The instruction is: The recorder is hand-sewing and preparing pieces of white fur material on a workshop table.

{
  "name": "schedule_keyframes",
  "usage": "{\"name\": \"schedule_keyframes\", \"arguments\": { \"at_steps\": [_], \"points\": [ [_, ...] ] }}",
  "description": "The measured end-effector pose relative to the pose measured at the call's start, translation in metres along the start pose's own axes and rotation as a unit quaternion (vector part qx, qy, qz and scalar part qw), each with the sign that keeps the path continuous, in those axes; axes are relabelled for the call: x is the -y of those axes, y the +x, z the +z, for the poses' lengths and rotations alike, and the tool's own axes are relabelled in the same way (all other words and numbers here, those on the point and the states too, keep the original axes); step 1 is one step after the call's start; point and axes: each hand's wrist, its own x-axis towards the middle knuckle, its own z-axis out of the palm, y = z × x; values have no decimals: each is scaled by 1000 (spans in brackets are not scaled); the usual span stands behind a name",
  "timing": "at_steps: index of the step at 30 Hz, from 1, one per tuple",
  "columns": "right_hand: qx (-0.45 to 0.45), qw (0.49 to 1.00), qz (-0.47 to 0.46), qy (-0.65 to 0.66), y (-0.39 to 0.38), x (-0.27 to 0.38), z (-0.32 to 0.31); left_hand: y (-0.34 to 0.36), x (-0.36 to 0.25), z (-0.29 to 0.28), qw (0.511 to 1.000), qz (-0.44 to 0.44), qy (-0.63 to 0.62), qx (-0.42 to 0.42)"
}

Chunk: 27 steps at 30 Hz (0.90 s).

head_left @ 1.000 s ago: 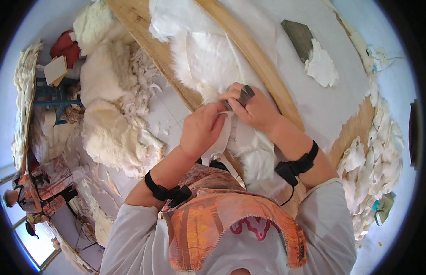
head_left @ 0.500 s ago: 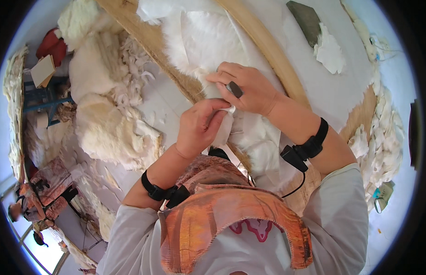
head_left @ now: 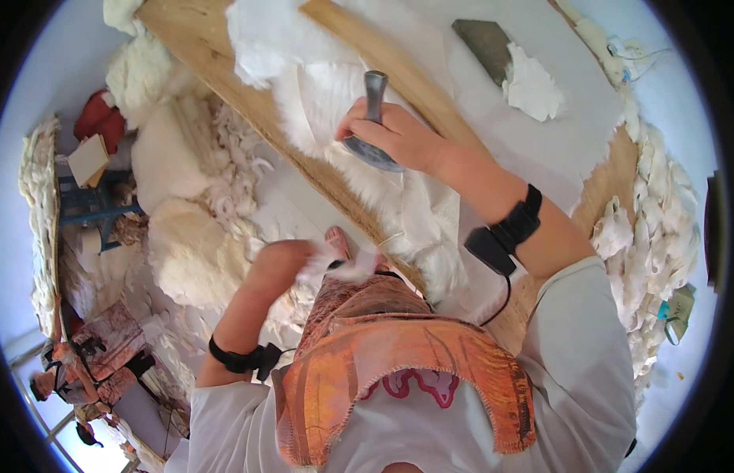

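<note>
My right hand (head_left: 390,130) is closed round a grey metal knife (head_left: 375,162) with a broad rounded blade, its handle pointing up and away. It hangs over a long white fur pelt (head_left: 327,110) that lies along a wooden board and comes down towards my lap. My left hand (head_left: 284,262), smeared by motion, is off to the left, apart from the pelt. A blurred white fur strip (head_left: 331,266) trails from its fingers, which look closed.
Piles of cream fleece (head_left: 189,244) lie to the left, beyond the wooden board (head_left: 304,169). A dark flat block (head_left: 481,47) and a torn white piece (head_left: 532,87) rest at the far right. White scraps (head_left: 659,236) heap up at right. People (head_left: 75,363) are at far left.
My left hand has swung left and down, away from the pelt, with a white strip. My right hand has moved slightly left and turned, so the knife's blade shows. My view has shifted slightly.
</note>
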Motion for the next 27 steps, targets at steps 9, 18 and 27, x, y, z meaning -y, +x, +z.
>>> {"name": "schedule_keyframes", "arguments": {
  "at_steps": [9,18,27],
  "points": [
    [-151,918,132,-341,-70,52,-59,15,56,-97,951,-9,138,-277],
    [-135,857,282,-411,-123,37,-46,170,-34,-181,921,325,62,-205],
    [-374,772,312,-408,-104,151,-61,235,-112,-170,803,571,163,55]
  ]
}}
